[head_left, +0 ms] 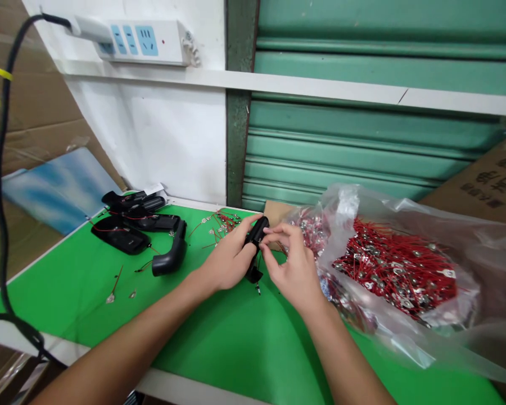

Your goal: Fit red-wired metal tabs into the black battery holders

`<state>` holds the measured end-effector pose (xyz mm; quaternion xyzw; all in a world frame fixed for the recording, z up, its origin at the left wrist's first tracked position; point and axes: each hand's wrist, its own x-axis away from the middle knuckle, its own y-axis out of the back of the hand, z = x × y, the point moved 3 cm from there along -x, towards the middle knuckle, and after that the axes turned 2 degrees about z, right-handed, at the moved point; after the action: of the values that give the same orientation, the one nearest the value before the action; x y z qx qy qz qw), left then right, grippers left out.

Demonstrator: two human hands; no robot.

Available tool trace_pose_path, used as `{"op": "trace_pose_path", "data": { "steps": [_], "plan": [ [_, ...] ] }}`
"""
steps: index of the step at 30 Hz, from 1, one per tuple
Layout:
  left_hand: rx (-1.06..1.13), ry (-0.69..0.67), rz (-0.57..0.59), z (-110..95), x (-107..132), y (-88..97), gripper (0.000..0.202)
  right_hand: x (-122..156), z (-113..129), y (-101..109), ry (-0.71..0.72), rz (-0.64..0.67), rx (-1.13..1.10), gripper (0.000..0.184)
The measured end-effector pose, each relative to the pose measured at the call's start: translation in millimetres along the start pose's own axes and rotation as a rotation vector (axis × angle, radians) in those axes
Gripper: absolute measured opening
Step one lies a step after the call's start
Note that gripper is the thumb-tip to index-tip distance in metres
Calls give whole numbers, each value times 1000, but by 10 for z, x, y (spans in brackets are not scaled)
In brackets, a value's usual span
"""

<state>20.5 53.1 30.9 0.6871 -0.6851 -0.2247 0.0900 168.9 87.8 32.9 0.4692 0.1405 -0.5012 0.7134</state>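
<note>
My left hand (230, 257) is wrapped round a long black plastic housing (259, 227) and holds it tilted above the green mat (219, 337). The fingertips of my right hand (294, 269) are pinched against the housing's right side. Whatever sits between them is too small to make out. A thin wire end shows below the housing. Just behind my left hand lies a small heap of red wires with metal contact tabs (226, 221). Further left are several black plastic shells (124, 239) and a curved black handle piece (172, 256).
On the right, a clear plastic bag (346, 205) bulges with red wires and metal tabs (398, 270). One loose wired tab (111, 298) lies at left on the mat. A power strip (164, 42) and black cable (2, 169) are by the wall; a green shutter (362, 135) stands behind.
</note>
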Motion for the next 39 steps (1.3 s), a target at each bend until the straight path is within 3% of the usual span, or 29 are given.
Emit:
{"op": "trace_pose_path", "data": {
  "steps": [18, 39],
  "plan": [
    [-54, 10, 19, -27, 12, -7, 67, 4, -12, -9, -34, -21, 3, 31],
    [-70, -9, 31, -24, 13, 1, 67, -35, -8, 57, -22, 71, -23, 32]
  ]
}}
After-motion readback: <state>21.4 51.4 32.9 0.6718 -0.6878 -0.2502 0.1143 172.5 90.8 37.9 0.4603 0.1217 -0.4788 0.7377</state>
